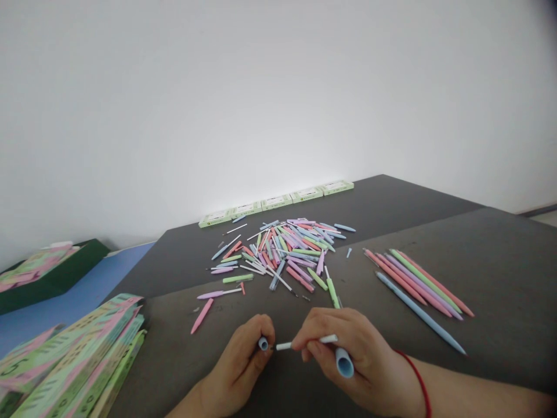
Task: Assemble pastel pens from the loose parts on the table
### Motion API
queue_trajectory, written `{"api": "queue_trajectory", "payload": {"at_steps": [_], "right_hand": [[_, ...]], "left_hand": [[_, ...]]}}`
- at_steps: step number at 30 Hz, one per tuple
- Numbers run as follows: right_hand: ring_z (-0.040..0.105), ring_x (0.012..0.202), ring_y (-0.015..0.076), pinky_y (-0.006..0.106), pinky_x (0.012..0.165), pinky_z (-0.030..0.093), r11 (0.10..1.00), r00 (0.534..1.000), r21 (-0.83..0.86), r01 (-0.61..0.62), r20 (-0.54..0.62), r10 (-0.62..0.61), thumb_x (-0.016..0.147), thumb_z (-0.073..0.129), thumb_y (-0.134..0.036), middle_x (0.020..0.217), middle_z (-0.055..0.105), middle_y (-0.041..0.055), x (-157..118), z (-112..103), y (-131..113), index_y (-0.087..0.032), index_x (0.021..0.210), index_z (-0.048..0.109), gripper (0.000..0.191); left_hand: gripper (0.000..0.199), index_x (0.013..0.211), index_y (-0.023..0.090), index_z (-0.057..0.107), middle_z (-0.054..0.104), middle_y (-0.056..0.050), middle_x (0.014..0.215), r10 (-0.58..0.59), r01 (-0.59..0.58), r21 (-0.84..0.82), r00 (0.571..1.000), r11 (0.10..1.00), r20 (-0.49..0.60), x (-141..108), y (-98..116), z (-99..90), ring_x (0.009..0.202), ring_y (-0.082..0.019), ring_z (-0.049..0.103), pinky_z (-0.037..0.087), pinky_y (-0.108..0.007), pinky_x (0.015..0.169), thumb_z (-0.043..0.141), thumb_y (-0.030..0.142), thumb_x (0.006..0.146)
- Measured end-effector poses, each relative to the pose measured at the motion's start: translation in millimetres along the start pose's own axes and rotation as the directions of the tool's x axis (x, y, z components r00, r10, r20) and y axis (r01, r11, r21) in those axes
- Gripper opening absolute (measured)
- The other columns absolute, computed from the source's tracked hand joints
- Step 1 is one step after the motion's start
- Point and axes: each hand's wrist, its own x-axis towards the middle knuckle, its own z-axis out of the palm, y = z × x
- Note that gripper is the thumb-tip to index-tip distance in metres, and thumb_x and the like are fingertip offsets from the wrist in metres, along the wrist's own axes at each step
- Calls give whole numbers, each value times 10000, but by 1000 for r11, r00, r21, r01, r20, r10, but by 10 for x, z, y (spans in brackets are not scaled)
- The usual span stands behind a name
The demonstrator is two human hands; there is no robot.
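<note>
Between the thumb and fingers of my left hand (243, 363) is a light blue pen barrel piece (263, 343), its open end facing right. My right hand (352, 354) pinches a white pen refill (284, 346), whose dark tip points left, close to that opening; whether it touches cannot be told. A second light blue barrel piece (344, 364) is tucked in the same right hand, open end toward me. Just beyond the right hand lies a green pen part (332, 292) with a white refill sticking out.
A pile of pastel pen parts and refills (291, 247) spreads across the dark table (174, 313). Several whole pens (422, 284) lie in a row at right. Flat boxes (276, 202) line the back edge. Stacked printed boxes (73, 360) and a dark green tray (91, 258) sit at left.
</note>
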Motion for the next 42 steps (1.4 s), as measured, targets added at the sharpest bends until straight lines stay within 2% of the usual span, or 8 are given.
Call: {"api": "queue_trajectory", "payload": {"at_steps": [5,9,15,20,26,32,39,42], "right_hand": [[582,687,107,204,648,446,994,998,-92,54,41,-50,851,479,-102,819,636,19,-21,-9,-14,-194,1002,560,194],[606,702,109,197,642,451,973,987,-180,147,94,-132,857,465,-119,832,660,32,6,-12,-76,-194,1003,523,175],[623,692,130,229,549,410,879,961,-406,249,213,-174,901,436,-159,788,674,27,40,31,-116,-192,942,511,92],[615,697,124,234,559,405,872,948,-382,305,204,-242,922,424,-181,801,677,27,29,12,-117,-178,982,503,99],[610,671,123,247,528,392,841,948,-446,305,229,-222,928,428,-182,777,673,14,28,48,-101,-181,942,516,88],[569,622,116,247,516,377,842,930,-397,366,198,-311,930,396,-177,737,662,11,10,4,-116,-182,933,521,125],[590,674,133,258,521,379,828,939,-463,316,277,-203,931,432,-187,787,663,14,25,65,-86,-160,933,547,118],[596,680,125,254,521,385,838,945,-461,290,275,-176,952,402,-210,799,666,11,42,85,-92,-155,935,550,159]], "left_hand": [[212,841,202,429,455,-19,798,12,-12,1,1000,1000,4,14,7,-1,729,-167,429,352,-284,681,327,348,957],[234,823,205,420,455,-14,787,31,-31,3,1000,1000,4,25,15,2,720,-166,428,351,-277,668,321,369,956],[226,832,205,426,457,-13,794,20,-21,16,1000,1000,5,25,27,7,725,-165,432,360,-276,686,315,358,957],[228,822,209,415,457,-5,784,6,-7,25,1000,1000,10,35,33,6,709,-161,432,356,-270,671,318,369,954],[248,807,209,428,467,-6,763,3,-3,37,1000,999,-6,55,60,8,689,-162,438,368,-268,645,316,377,951],[220,800,210,415,456,-1,746,29,-29,48,1000,998,-2,57,38,6,672,-158,431,363,-265,634,307,326,953],[172,842,215,424,469,1,785,10,-12,61,1000,998,26,38,40,-4,713,-159,451,371,-260,667,321,301,951],[177,842,215,419,468,3,792,9,-10,53,1000,999,27,33,29,-1,717,-157,452,374,-258,671,314,308,951]]}}
